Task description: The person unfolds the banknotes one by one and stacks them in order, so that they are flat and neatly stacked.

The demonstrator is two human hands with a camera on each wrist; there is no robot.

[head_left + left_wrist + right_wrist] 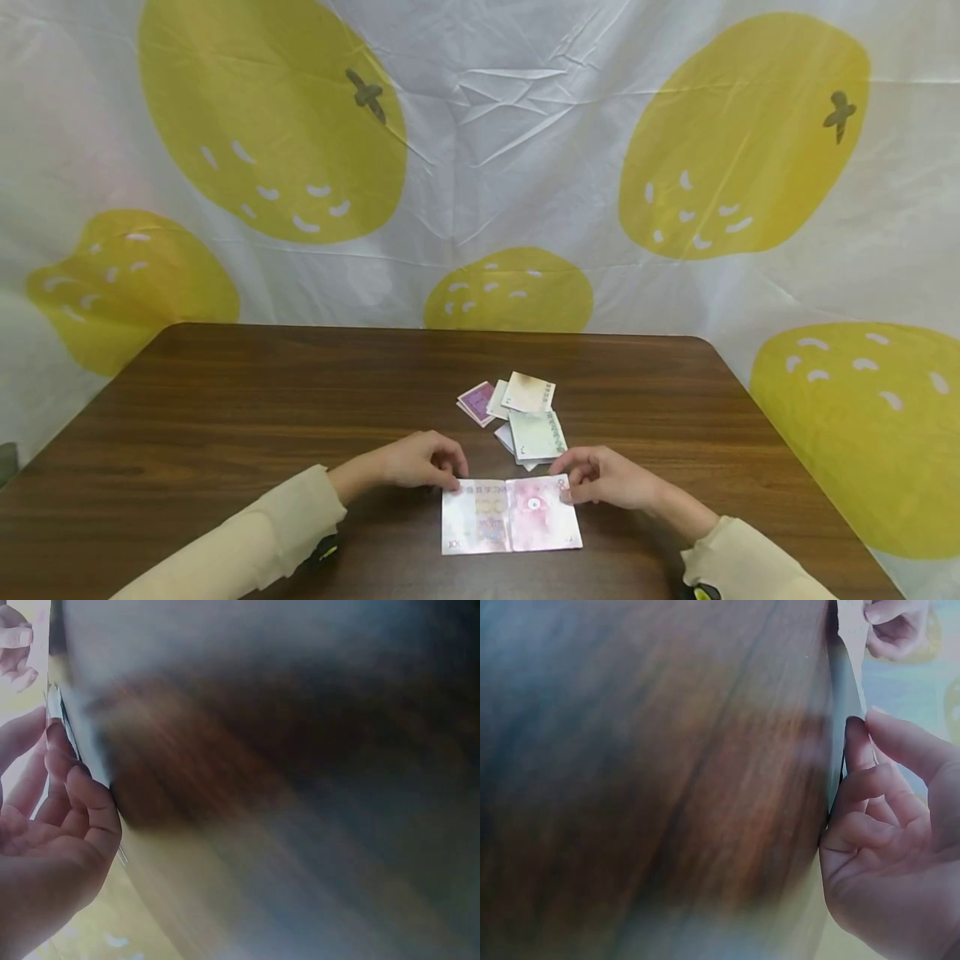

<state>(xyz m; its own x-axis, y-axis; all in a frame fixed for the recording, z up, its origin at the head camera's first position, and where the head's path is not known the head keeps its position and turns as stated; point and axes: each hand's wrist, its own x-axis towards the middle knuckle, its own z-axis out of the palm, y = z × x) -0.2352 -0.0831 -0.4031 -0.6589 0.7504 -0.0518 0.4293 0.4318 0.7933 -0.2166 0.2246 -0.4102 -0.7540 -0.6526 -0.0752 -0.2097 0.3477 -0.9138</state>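
Observation:
A pink 100 banknote [536,517] with a crease down its middle lies spread out near the front of the table. My left hand [422,461] pinches its upper left corner between thumb and fingers. At the upper right corner my right hand [611,479] pinches it the same way. In the right wrist view the paper's edge [850,645] is seen nearly edge-on, running from the right hand [889,825] up to the left. The left wrist view shows the left hand [64,817] with fingers curled at the paper's end, close over the tabletop.
Just beyond the hands lies a loose pile of banknotes: greenish ones [537,437] in front, a pale brownish one [529,392] behind, and purple ones [477,402] to the left. The brown wooden table [262,400] ends at a lemon-patterned curtain [502,167].

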